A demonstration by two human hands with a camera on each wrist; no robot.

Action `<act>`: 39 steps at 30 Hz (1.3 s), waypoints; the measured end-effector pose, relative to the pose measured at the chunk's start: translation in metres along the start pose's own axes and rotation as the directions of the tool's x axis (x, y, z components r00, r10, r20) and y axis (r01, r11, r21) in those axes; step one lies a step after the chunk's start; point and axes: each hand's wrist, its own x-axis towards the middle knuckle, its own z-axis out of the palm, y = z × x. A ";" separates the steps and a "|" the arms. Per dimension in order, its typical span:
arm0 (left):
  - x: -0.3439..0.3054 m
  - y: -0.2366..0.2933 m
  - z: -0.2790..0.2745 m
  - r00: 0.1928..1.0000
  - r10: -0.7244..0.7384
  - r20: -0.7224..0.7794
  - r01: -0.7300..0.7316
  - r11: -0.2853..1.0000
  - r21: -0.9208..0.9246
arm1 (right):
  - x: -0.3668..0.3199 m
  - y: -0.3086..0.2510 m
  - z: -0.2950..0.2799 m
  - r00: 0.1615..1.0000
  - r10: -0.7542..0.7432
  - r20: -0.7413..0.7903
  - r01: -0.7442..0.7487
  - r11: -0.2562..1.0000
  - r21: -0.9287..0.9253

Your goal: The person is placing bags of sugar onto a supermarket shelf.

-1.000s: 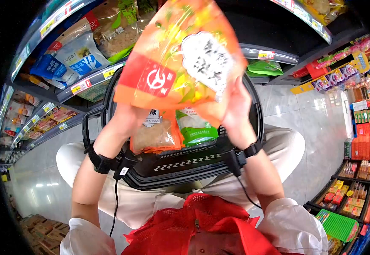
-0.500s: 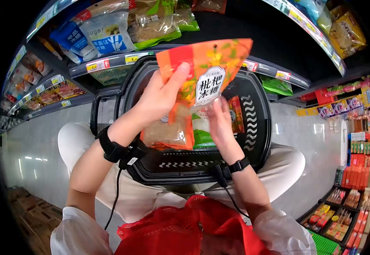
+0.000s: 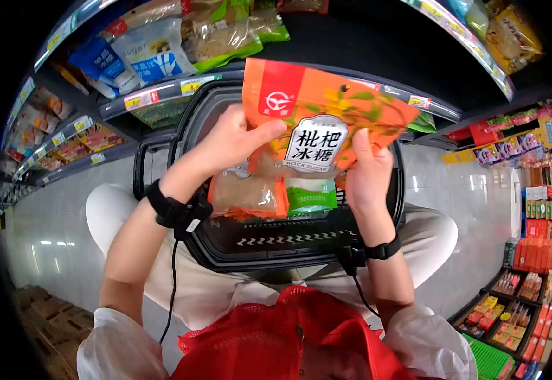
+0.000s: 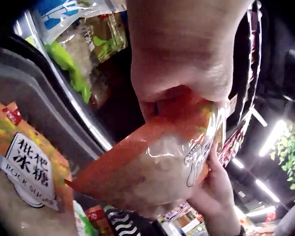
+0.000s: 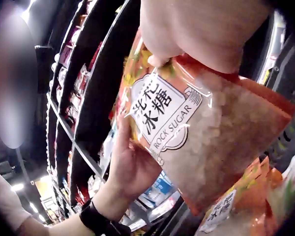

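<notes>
Both hands hold an orange bag of rock sugar [image 3: 320, 136] over the black basket [image 3: 225, 256]. The left hand [image 3: 235, 142] grips its left edge, thumb across the front. At the right edge, the right hand [image 3: 370, 174] pinches it with the thumb on the printed face. Clear film on the lower part of the bag [image 5: 211, 132] shows pale lumps of sugar in the right wrist view. Below, in the basket, lie another orange rock sugar bag [image 3: 247, 195] and a green and white bag [image 3: 311, 196]. In the left wrist view, the held bag [image 4: 152, 172] hangs beneath the left hand [image 4: 182, 73].
A shelf [image 3: 352, 44] runs behind the basket, with a blue and white sugar bag [image 3: 152, 54] and green-edged bags [image 3: 225, 38] on its left. Price tags line the shelf edge [image 3: 121, 107]. Packaged goods [image 3: 539, 253] stand at far right; cartons [image 3: 51, 320] lie at lower left.
The bag has come down from high in front of the head view and now faces up with its label readable. The right hand let its edge go, then took hold again at the right.
</notes>
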 end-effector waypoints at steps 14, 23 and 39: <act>0.023 -0.028 0.066 0.798 -0.539 0.270 0.577 0.812 -0.083 | -0.021 0.049 -0.046 0.837 0.490 -0.245 -0.364 0.832 0.418; 0.148 -0.092 0.130 0.451 -0.803 0.389 0.616 0.595 0.516 | 0.013 0.136 -0.092 0.523 0.802 -0.287 -0.200 0.444 0.873; 0.192 -0.186 0.150 0.040 -0.971 0.234 0.957 0.105 0.271 | 0.007 0.357 -0.198 0.354 0.829 -0.432 -0.905 0.420 0.065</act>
